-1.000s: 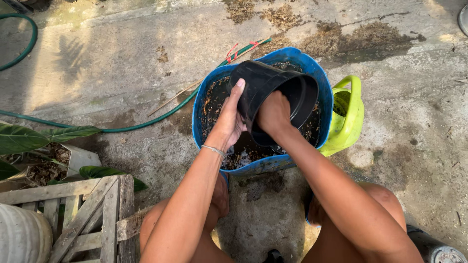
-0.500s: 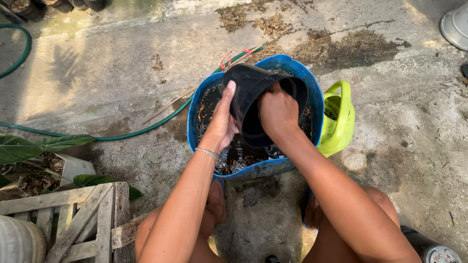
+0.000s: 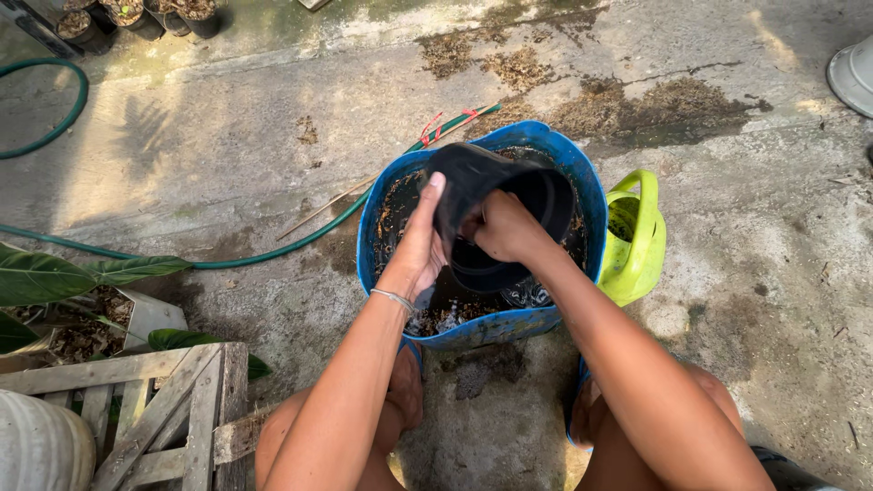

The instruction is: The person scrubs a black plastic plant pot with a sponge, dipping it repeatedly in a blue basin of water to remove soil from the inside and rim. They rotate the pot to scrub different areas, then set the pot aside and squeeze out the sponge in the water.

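A black plastic plant pot is held tilted over a blue basin of dark water and debris. My left hand presses flat against the pot's outer left side. My right hand reaches into the pot's mouth with its fingers curled around the rim. A thin bracelet sits on my left wrist. I am crouched, with both knees showing at the bottom of the head view.
A lime-green watering can stands against the basin's right side. A green hose runs across the concrete on the left. A wooden pallet, a potted leafy plant and small black pots lie to the left.
The pot has tipped lower into the basin, and my right hand has moved from its rim further into its mouth. The view has shifted slightly.
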